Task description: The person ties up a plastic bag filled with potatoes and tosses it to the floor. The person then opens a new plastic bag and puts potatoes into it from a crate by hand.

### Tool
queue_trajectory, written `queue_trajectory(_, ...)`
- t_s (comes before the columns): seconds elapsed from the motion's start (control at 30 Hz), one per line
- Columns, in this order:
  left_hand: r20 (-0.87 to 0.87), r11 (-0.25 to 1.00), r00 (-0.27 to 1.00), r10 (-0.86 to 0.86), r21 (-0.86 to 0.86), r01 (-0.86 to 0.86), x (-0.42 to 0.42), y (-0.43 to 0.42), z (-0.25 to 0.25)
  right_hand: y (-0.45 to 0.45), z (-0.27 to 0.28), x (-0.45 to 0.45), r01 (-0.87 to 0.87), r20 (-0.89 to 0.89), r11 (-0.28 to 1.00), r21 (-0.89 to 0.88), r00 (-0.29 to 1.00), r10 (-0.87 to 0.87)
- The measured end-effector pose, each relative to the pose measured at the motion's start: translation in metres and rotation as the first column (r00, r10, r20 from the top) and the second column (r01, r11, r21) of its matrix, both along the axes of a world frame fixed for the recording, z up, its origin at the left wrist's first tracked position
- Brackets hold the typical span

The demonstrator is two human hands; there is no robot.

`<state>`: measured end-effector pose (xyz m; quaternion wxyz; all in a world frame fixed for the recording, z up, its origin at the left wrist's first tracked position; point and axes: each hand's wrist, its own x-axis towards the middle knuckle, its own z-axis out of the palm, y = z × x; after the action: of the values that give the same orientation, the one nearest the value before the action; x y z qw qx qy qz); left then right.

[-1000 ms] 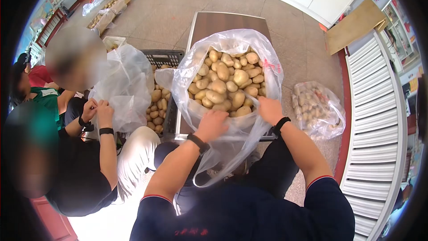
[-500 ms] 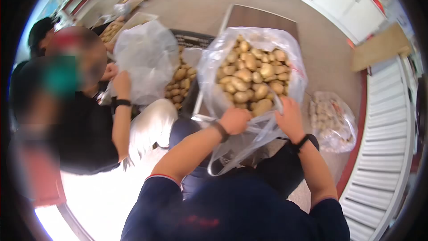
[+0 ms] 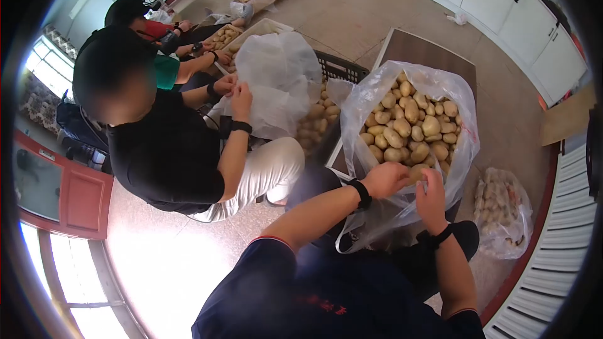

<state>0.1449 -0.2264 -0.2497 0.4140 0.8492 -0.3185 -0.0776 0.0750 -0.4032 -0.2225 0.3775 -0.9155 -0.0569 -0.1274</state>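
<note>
A large clear plastic bag [image 3: 466, 103] full of potatoes [image 3: 411, 111] stands with its mouth wide on a brown-topped low table [image 3: 429, 50]. My left hand [image 3: 385, 180] is at the bag's near rim, its fingers curled together on the plastic. Just right of it, my right hand [image 3: 431, 199] has its fingers raised and bent at the same rim, pinching the film. One potato [image 3: 416, 174] lies between the fingertips of both hands, partly hidden. Loose film from the bag hangs below my wrists.
At left a person [image 3: 166, 150] in black handles another clear bag [image 3: 276, 69] beside a black crate [image 3: 342, 66] of potatoes. More people and boxes of potatoes [image 3: 223, 36] are beyond. A filled bag [image 3: 501, 207] lies on the floor at right, near a white radiator [image 3: 553, 257].
The view has swung left, so the bag and table appear further right. My hands have come closer together at the near rim, and my right hand's fingers now point upward.
</note>
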Motion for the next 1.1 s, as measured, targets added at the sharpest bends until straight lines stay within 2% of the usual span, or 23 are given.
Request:
queue_trajectory(0.03, 0.006, 1.0, 1.0, 0.006, 0.002, -0.006, 0.003, 0.0, 0.003, 0.002, -0.002, 0.008, -0.008, 0.045, 0.999, -0.042, 0.999, 0.01)
queue_trajectory(0.1, -0.272, 0.948, 0.958, 0.092, -0.269, -0.168, 0.01, 0.001, 0.004, 0.005, -0.008, 0.021, -0.017, 0.096, 0.996, -0.084, 0.995, 0.026)
queue_trajectory(0.13, -0.269, 0.948, 0.959, 0.094, -0.269, -0.168, 0.015, 0.003, 0.004, 0.007, -0.012, 0.026, -0.041, 0.049, 0.989, -0.145, 0.998, 0.049)
queue_trajectory(0.2, -0.485, 0.861, 0.873, 0.043, -0.425, -0.278, 0.024, 0.009, 0.014, 0.01, -0.018, 0.029, -0.07, -0.003, 0.976, -0.205, 0.997, 0.071)
queue_trajectory(0.27, -0.519, 0.874, 0.851, 0.075, -0.376, -0.307, 0.033, 0.02, 0.015, 0.014, -0.022, 0.031, -0.073, 0.039, 0.958, -0.276, 0.995, 0.087)
queue_trajectory(0.33, -0.467, 0.813, 0.874, 0.135, -0.452, -0.367, 0.043, 0.032, 0.005, 0.014, -0.027, 0.03, -0.074, 0.025, 0.951, -0.3, 0.996, 0.085)
queue_trajectory(0.37, -0.545, 0.768, 0.827, 0.135, -0.47, -0.435, 0.047, 0.035, 0.004, 0.014, -0.027, 0.03, -0.07, 0.009, 0.942, -0.327, 0.997, 0.077)
queue_trajectory(0.4, -0.547, 0.767, 0.826, 0.137, -0.469, -0.438, 0.048, 0.038, 0.003, 0.014, -0.027, 0.031, -0.074, 0.007, 0.942, -0.327, 0.997, 0.08)
queue_trajectory(0.47, -0.774, 0.641, 0.618, 0.138, -0.406, -0.651, 0.049, 0.04, -0.001, 0.011, -0.028, 0.032, -0.099, 0.009, 0.92, -0.38, 0.994, 0.111)
queue_trajectory(0.6, -0.742, 0.645, 0.652, 0.158, -0.422, -0.637, 0.047, 0.036, -0.006, 0.01, -0.031, 0.037, -0.081, -0.003, 0.919, -0.387, 0.996, 0.086)
queue_trajectory(0.7, -0.587, 0.748, 0.758, 0.286, -0.358, -0.559, 0.038, 0.032, -0.008, 0.009, -0.034, 0.035, -0.063, -0.05, 0.931, -0.359, 0.998, 0.048)
queue_trajectory(0.73, -0.54, 0.742, 0.796, 0.274, -0.408, -0.532, 0.034, 0.031, -0.006, 0.009, -0.039, 0.034, -0.084, -0.054, 0.934, -0.348, 0.996, 0.069)
queue_trajectory(0.83, -0.523, 0.725, 0.799, 0.298, -0.421, -0.546, 0.033, 0.027, -0.006, 0.007, -0.039, 0.034, -0.073, -0.077, 0.928, -0.365, 0.996, 0.048)
queue_trajectory(1.03, -0.456, 0.806, 0.829, 0.322, -0.327, -0.493, 0.033, 0.023, -0.012, 0.009, -0.043, 0.029, -0.018, -0.028, 0.939, -0.343, 1.0, 0.009)
queue_trajectory(1.1, -0.481, 0.809, 0.821, 0.308, -0.322, -0.492, 0.031, 0.024, -0.006, 0.008, -0.048, 0.028, -0.008, -0.03, 0.933, -0.36, 1.0, -0.003)
